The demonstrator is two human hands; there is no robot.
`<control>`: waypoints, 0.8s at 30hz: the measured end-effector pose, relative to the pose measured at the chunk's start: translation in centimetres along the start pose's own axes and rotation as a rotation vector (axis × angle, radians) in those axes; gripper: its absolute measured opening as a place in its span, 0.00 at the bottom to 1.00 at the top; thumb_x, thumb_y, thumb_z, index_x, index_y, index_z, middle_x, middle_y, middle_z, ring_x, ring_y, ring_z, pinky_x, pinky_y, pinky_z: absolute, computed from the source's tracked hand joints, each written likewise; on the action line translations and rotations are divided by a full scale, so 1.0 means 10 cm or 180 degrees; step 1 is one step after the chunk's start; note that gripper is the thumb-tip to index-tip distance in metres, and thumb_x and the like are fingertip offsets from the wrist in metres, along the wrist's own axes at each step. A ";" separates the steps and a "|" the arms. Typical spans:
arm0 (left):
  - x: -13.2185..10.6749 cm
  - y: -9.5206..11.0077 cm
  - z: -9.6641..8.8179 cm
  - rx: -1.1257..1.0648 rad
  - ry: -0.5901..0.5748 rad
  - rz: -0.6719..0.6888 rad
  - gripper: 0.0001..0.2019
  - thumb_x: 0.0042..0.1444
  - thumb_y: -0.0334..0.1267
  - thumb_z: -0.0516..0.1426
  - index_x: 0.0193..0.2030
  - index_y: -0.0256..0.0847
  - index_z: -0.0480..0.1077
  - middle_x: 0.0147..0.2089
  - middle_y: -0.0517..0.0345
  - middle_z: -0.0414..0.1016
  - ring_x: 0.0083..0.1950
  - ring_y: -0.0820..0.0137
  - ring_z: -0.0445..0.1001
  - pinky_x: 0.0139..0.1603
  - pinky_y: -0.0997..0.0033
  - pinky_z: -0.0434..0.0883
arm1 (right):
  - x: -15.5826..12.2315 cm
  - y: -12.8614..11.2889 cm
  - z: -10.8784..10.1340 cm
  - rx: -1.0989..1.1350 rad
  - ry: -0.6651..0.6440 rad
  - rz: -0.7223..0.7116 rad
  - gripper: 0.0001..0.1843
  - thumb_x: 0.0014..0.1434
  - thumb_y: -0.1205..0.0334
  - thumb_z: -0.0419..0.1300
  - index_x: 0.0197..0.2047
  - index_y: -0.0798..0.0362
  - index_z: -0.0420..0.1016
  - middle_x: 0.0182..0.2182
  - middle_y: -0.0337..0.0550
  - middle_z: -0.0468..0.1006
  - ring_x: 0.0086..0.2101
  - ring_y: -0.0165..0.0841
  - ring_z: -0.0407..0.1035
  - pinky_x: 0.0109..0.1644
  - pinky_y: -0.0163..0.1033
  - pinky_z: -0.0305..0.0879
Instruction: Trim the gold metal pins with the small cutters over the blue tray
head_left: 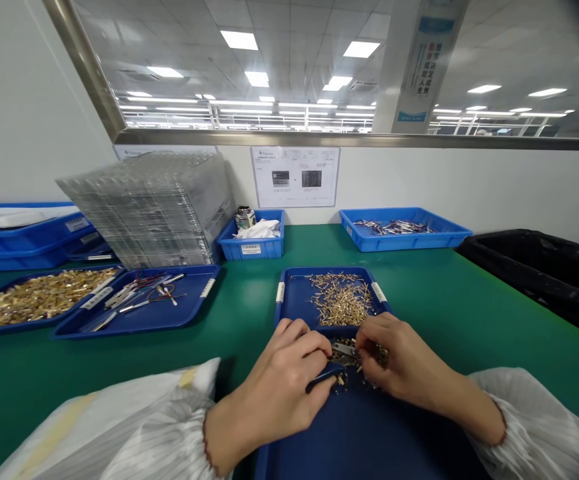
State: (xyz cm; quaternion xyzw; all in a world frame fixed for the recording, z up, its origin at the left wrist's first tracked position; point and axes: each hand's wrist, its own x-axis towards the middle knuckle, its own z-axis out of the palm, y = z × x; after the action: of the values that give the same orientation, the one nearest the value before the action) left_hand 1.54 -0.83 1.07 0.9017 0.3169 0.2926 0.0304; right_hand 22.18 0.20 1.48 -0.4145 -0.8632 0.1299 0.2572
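Note:
My left hand (pixel 294 373) is closed round blue-handled pliers (pixel 344 349), whose metal jaws point right over the near dark-blue tray (pixel 349 433). At the tip of those jaws, my right hand (pixel 389 353) pinches with thumb and forefinger; whatever is between them is too small or hidden to make out. Small gold and dark metal pieces (pixel 342 380) lie in the near tray under both hands. Just beyond sits another blue tray (pixel 296 300) with a heap of thin gold pins (pixel 344 300).
To the left are a tray of gold parts (pixel 44 297) and a tray of wired pieces (pixel 169 317). Behind stand stacked clear plastic trays (pixel 154 213), a small blue bin (pixel 252 250) and a blue tray of thin parts (pixel 404 237). A black-lined bin (pixel 544 273) is at right.

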 end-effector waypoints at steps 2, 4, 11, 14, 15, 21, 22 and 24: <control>0.00 0.00 0.00 0.0119 -0.0045 0.0146 0.04 0.54 0.32 0.56 0.29 0.37 0.68 0.38 0.56 0.73 0.40 0.63 0.65 0.44 0.56 0.62 | 0.00 0.02 0.02 -0.0206 0.0025 -0.0083 0.07 0.47 0.76 0.53 0.25 0.55 0.64 0.23 0.35 0.67 0.25 0.28 0.59 0.36 0.36 0.54; -0.01 0.00 0.00 0.0219 -0.0087 0.0249 0.05 0.55 0.32 0.55 0.29 0.36 0.68 0.38 0.55 0.73 0.41 0.62 0.64 0.45 0.55 0.61 | -0.01 0.03 0.04 -0.0350 0.0040 -0.0119 0.06 0.46 0.75 0.54 0.24 0.55 0.64 0.22 0.36 0.67 0.26 0.29 0.59 0.35 0.36 0.55; 0.00 0.01 0.01 0.0047 -0.0059 0.0008 0.05 0.54 0.33 0.56 0.28 0.37 0.68 0.38 0.56 0.72 0.40 0.63 0.65 0.43 0.58 0.62 | -0.01 0.04 0.01 -0.0129 -0.0136 -0.0140 0.05 0.54 0.70 0.54 0.27 0.54 0.64 0.24 0.36 0.68 0.27 0.29 0.62 0.35 0.36 0.56; 0.00 -0.01 0.02 0.0023 0.0006 -0.0224 0.03 0.52 0.34 0.57 0.29 0.38 0.68 0.37 0.57 0.72 0.40 0.63 0.66 0.43 0.57 0.61 | 0.00 0.11 0.03 -0.0008 0.0131 0.0005 0.07 0.58 0.70 0.51 0.30 0.54 0.66 0.26 0.39 0.69 0.28 0.31 0.63 0.32 0.36 0.58; 0.01 -0.02 0.02 0.0040 0.0066 -0.0311 0.02 0.52 0.33 0.57 0.30 0.39 0.68 0.37 0.57 0.72 0.40 0.63 0.67 0.43 0.58 0.61 | 0.01 0.14 0.04 -0.0004 0.0377 0.0077 0.07 0.59 0.70 0.50 0.33 0.54 0.67 0.28 0.40 0.70 0.30 0.31 0.64 0.33 0.36 0.59; 0.04 -0.10 0.03 0.0181 0.0622 -0.0682 0.04 0.50 0.32 0.57 0.27 0.38 0.66 0.35 0.56 0.73 0.37 0.64 0.68 0.39 0.59 0.62 | 0.01 0.09 0.01 0.0155 0.0238 -0.0388 0.14 0.60 0.73 0.48 0.47 0.52 0.66 0.42 0.45 0.70 0.42 0.32 0.65 0.46 0.37 0.61; 0.04 -0.10 0.03 0.0205 0.0683 -0.0710 0.04 0.50 0.31 0.57 0.27 0.38 0.66 0.35 0.56 0.73 0.37 0.63 0.69 0.39 0.59 0.62 | -0.01 0.04 0.00 0.0151 -0.0151 -0.0608 0.16 0.60 0.73 0.49 0.49 0.50 0.66 0.43 0.43 0.70 0.43 0.32 0.64 0.47 0.36 0.61; 0.05 -0.11 0.03 0.0229 0.0726 -0.0742 0.03 0.49 0.31 0.57 0.27 0.38 0.66 0.35 0.56 0.73 0.37 0.63 0.69 0.39 0.59 0.62 | -0.03 -0.06 0.00 -0.0035 -0.0770 -0.0955 0.18 0.59 0.72 0.50 0.51 0.47 0.66 0.48 0.41 0.69 0.48 0.34 0.61 0.51 0.39 0.59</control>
State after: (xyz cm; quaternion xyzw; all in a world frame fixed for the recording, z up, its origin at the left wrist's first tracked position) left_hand 1.42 0.37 0.84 0.8202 0.4311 0.3759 -0.0043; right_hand 21.93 -0.41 1.63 -0.2640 -0.9406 0.1343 0.1657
